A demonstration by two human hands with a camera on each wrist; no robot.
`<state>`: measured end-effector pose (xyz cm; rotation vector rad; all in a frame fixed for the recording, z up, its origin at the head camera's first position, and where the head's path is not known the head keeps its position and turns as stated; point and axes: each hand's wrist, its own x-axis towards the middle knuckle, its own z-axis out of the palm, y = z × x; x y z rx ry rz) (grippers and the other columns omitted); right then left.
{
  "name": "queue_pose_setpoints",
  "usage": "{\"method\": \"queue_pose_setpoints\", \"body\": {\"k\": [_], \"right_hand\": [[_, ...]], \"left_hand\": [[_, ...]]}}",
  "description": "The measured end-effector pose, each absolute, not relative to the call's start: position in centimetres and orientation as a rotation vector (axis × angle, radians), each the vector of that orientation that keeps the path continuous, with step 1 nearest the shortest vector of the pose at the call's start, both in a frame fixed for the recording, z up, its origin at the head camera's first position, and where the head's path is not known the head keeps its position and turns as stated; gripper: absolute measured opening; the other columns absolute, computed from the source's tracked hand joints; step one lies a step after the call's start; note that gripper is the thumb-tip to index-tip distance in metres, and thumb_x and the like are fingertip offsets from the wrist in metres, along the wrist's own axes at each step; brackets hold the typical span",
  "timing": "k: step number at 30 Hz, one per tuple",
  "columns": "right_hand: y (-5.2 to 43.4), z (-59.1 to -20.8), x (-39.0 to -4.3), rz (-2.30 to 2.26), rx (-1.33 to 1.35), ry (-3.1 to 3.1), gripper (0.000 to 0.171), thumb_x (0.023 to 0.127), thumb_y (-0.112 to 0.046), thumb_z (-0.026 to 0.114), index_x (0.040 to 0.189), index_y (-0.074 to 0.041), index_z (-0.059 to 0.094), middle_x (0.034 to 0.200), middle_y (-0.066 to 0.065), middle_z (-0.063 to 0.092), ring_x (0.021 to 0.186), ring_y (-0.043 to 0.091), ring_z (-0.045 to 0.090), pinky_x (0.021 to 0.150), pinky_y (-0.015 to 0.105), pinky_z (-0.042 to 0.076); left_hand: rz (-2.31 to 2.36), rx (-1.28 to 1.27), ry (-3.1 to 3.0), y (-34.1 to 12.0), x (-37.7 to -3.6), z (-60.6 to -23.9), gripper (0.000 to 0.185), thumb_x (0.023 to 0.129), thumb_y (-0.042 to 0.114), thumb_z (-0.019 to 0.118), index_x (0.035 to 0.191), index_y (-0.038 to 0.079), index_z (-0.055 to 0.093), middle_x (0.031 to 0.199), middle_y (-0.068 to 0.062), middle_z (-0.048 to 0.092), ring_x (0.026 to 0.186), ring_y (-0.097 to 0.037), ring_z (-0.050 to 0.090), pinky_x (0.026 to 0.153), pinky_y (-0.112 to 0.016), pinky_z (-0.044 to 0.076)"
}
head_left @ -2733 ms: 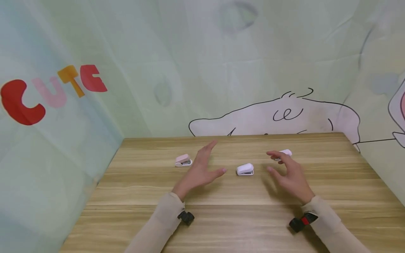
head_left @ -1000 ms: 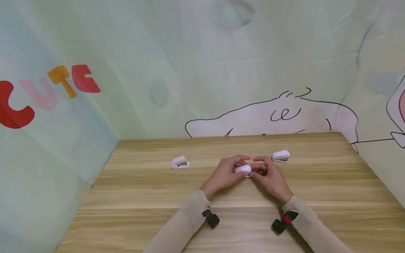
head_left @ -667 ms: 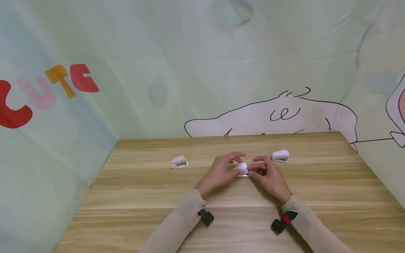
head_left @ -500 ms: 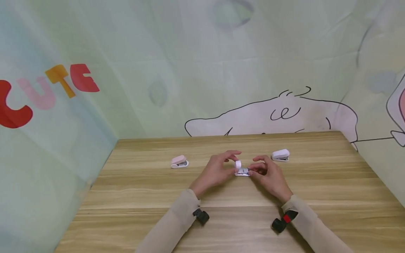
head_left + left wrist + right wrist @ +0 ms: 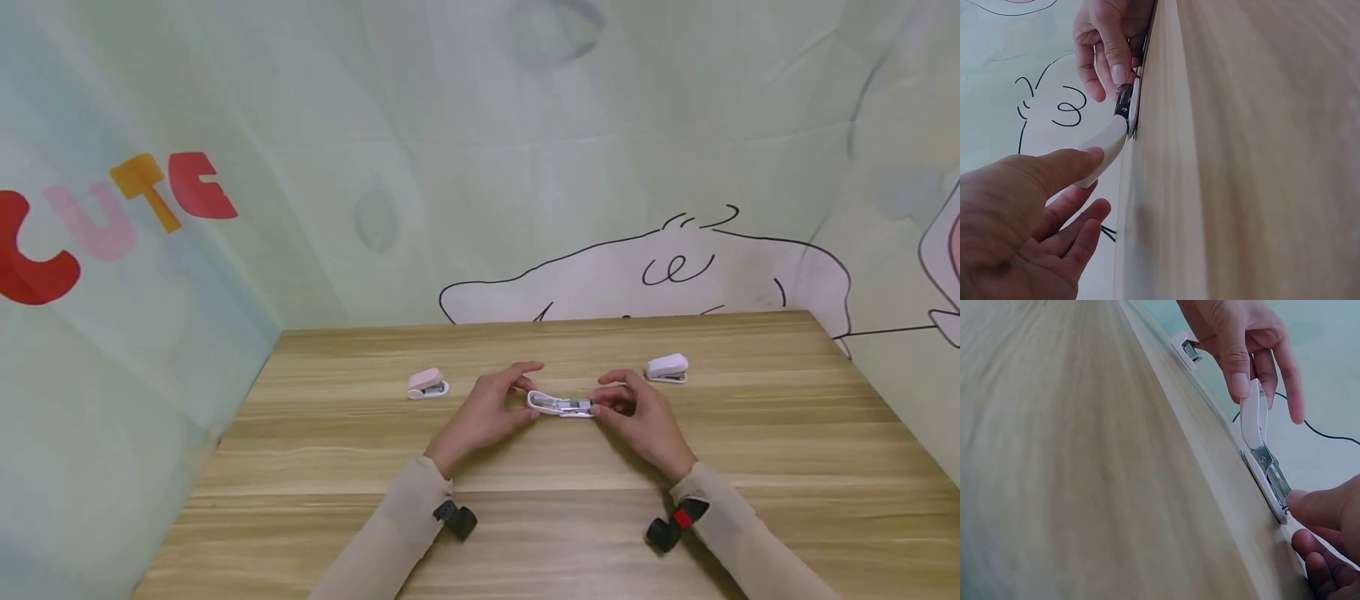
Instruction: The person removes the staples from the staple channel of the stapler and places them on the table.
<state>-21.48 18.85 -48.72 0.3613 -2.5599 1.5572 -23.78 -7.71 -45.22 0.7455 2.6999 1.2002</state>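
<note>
Opened stapler: white shell, silver metal inner track. Second stapler: white. Third stapler: pale pink. Desk: light wood grain. Sleeves: beige. Backdrop: pale green, red-orange-pink lettering.

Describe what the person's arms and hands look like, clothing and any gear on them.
Both arms wear long, close-fitting beige sleeves that end at the wrists. The left hand and right hand are bare: no gloves, rings or watch show. A small black device sits under the left wrist; a similar black device with a red patch sits under the right wrist. No cables are visible.
</note>
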Motion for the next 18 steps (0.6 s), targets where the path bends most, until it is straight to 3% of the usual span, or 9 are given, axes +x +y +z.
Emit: {"method": "queue_pose_setpoints", "body": {"k": [8,18], "right_hand": [[19.2,-48.7,-22.0,1.480,0.490,-2.619,0.030,0.087,-0.006,0.077,0.114,-0.014,0.068,0.103,0.000,0.073,0.089,0.015,0.067,0.079,0.024,0.055],[20.0,-48.1,-23.0,1.419,0.766,-2.720,0.034,0.085,-0.007,0.078,0.115,-0.020,0.070,0.097,-0.002,0.070,0.086,0.015,0.063,0.078,0.027,0.052]], "left_hand": [[1.190,0.729,2.703,-7.7,-23.8,-45.2,0.069,0.087,0.012,0.078,0.149,0.022,0.048,0.111,0.006,0.068,0.117,-0.021,0.061,0.110,-0.045,0.043],[1.222,0.746,2.678,-7.7,-23.8,-45.1,0.069,0.087,0.010,0.078,0.148,0.021,0.048,0.112,0.002,0.068,0.117,-0.021,0.062,0.110,-0.045,0.043]]}}
